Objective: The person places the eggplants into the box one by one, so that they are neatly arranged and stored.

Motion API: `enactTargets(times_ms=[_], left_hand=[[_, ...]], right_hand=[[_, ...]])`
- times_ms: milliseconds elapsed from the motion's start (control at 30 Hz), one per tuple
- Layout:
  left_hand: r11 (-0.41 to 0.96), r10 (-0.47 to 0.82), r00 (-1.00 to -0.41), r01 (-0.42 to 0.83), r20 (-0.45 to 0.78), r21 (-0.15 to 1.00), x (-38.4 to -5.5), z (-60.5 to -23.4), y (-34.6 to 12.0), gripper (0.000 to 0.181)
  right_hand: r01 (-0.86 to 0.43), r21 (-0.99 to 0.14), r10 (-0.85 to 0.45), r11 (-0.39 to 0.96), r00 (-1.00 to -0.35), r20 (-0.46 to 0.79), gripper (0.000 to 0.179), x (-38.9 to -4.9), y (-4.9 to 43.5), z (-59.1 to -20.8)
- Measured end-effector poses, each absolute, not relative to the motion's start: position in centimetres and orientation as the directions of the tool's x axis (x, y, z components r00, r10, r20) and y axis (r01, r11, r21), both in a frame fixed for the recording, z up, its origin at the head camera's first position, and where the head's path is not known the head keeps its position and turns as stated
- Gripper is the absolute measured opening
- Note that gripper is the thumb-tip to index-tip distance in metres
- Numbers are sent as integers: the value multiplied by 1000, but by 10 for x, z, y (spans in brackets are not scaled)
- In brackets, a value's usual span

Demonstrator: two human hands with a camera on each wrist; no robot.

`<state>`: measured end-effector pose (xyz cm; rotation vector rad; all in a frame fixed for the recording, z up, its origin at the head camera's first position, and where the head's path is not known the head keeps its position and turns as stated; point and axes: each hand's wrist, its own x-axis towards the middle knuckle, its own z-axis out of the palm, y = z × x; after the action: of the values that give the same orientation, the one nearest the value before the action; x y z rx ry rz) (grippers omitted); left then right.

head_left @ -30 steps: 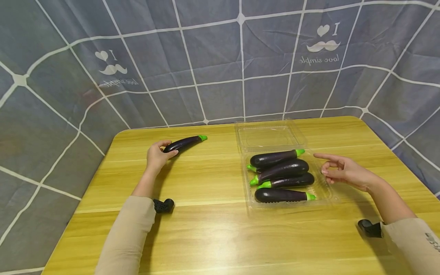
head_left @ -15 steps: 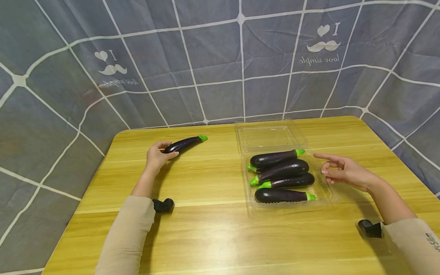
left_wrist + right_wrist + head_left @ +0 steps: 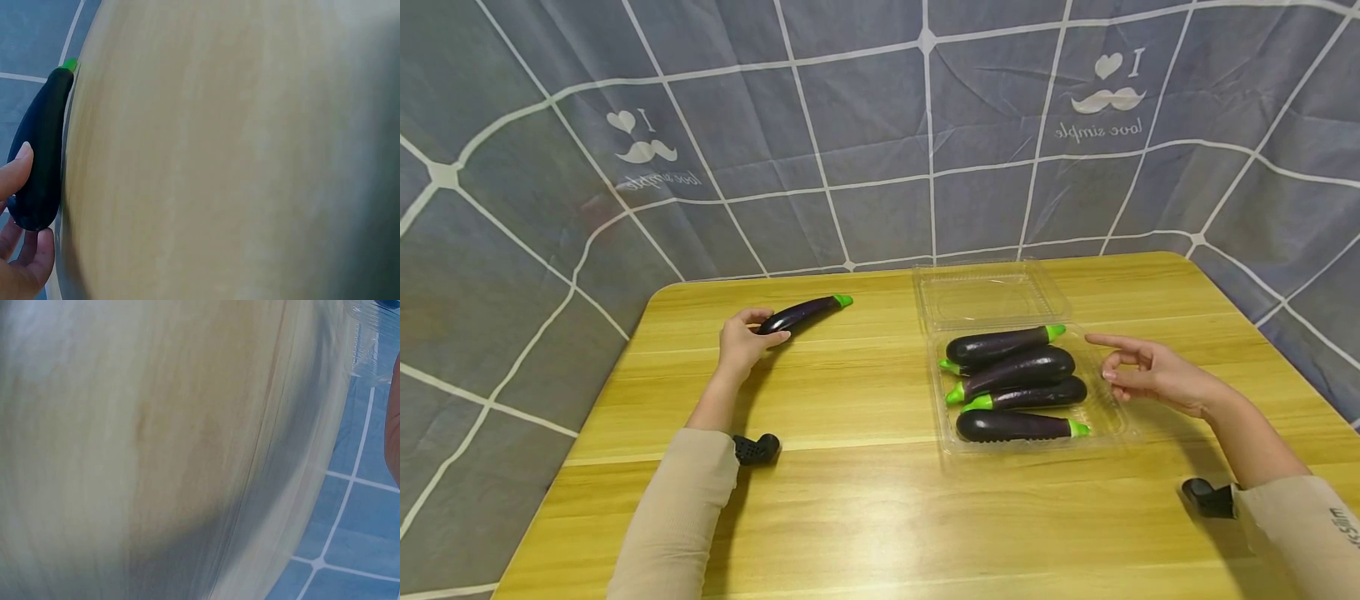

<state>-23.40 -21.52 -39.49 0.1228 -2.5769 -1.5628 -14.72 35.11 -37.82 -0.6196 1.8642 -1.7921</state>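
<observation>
My left hand (image 3: 742,343) holds a dark purple eggplant (image 3: 801,314) by its rounded end, thumb on the near side, at the left of the table. Its green stem points right and away from me. In the left wrist view the thumb and fingertips lie around the lower end of the eggplant (image 3: 40,144). My right hand (image 3: 1165,379) is at the right rim of a clear plastic clamshell box (image 3: 1108,421), index finger stretched out, other fingers bent; whether it touches the rim is unclear. Several eggplants (image 3: 1018,373) lie inside the box.
The box's clear lid (image 3: 988,296) is folded back flat behind it. A wooden table (image 3: 865,500) carries everything. A grey curtain (image 3: 880,133) with white lines hangs behind and at both sides. Black wrist-worn devices (image 3: 757,450) stick out beside each sleeve.
</observation>
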Motion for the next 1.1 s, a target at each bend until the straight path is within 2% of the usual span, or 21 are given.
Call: enactTargets(times_ms=[300,433,1100], left_hand=[[431,-113,-986,61,121,900,-227,-390,-211,43],[423,-96,-990,57,108,904,-227,-387,-205,42],[486,-32,-993,88,118,870,-216,-371,-174,46]], right_hand=[[10,-999,-615,51,-787,-39,53,-147,351,-377],[14,-999,-617,52,-786,-43,53,-147,351,-376],[14,-999,-618,47,-785,-40,53,-147,351,-375]])
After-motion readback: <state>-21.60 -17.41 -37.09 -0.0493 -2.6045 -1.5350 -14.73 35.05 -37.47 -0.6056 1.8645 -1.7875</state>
